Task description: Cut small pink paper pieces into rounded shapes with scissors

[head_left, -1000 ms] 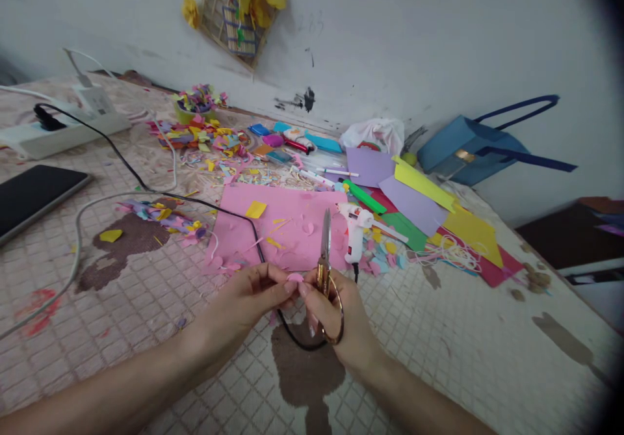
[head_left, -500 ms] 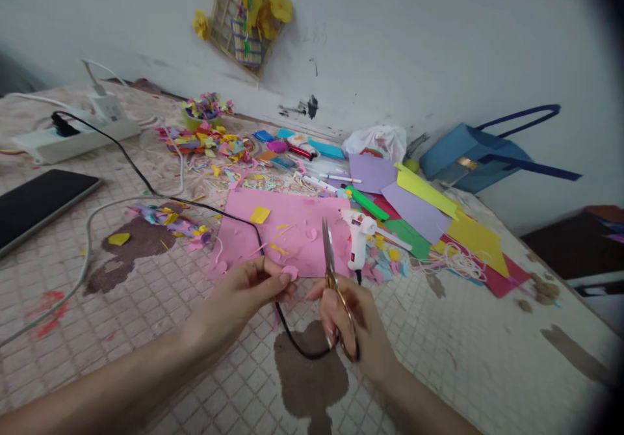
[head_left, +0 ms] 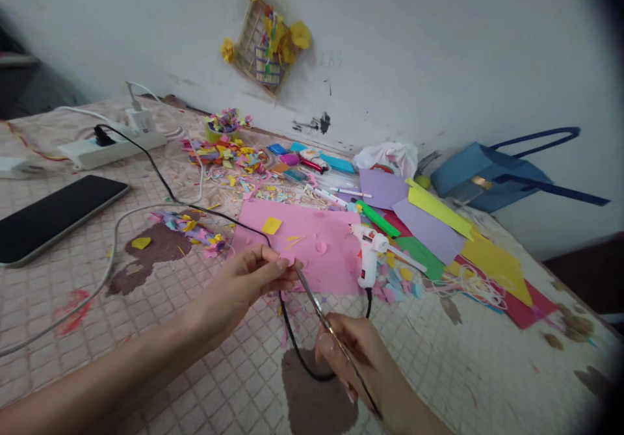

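Between thumb and fingers, my left hand (head_left: 260, 275) pinches a small pink paper piece (head_left: 288, 257). My right hand (head_left: 353, 350) is closed on the scissors (head_left: 316, 306), whose blades point up and left, with the tips at the pink piece by my left fingertips. Whether the blades touch the paper is too small to tell. Beyond the hands lies a pink sheet (head_left: 331, 263) with small scraps and a yellow square (head_left: 272, 225) on it. The white glue gun (head_left: 369, 259) rests at the sheet's right edge.
A black cable (head_left: 292, 337) loops below my hands. On the left are a phone (head_left: 58, 217), a power strip (head_left: 112, 149) and paper scraps (head_left: 190, 227). Coloured sheets (head_left: 429, 220), string (head_left: 470, 289) and a blue bag (head_left: 487, 178) are at the right.
The scissors have tilted from nearly upright to leaning left, and their tips have come to the pink piece. My right hand has turned and lowered. The view has shifted left.
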A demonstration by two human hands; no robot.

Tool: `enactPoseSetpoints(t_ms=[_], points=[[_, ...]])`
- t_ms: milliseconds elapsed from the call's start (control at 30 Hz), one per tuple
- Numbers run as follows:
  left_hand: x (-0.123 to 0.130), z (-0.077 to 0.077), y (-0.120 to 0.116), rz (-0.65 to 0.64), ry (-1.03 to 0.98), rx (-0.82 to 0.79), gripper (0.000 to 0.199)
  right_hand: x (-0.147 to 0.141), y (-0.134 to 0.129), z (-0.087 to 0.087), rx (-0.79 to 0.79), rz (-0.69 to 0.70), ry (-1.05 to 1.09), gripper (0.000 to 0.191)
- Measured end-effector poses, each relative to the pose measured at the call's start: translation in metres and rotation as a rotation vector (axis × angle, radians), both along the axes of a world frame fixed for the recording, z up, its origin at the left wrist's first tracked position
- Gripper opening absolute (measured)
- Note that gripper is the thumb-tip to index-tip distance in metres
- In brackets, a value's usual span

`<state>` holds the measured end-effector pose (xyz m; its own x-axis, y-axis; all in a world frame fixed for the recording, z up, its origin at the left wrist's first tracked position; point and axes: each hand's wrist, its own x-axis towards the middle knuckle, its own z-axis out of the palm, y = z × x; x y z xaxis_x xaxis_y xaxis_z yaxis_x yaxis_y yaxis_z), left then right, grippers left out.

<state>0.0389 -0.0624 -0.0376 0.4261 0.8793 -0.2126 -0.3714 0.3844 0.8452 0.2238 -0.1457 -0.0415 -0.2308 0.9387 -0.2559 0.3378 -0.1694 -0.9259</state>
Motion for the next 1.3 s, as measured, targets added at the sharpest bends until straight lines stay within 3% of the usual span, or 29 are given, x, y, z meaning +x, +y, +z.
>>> enactPoseSetpoints(t_ms=[533, 867, 1300], points=[[0.003, -0.001, -0.004, -0.106, -0.057, 0.022, 0.012, 0.004, 0.004, -0.009, -0.143, -0.035, 0.059, 0.055], [0.003, 0.002, -0.003, -0.104, -0.092, 0.001, 0.012, 0.003, 0.003, -0.002, -0.121, -0.025, 0.004, 0.057], [0.002, 0.003, -0.002, -0.115, -0.018, 0.088, 0.013, 0.007, 0.004, 0.001, -0.072, -0.014, -0.094, 0.053]])
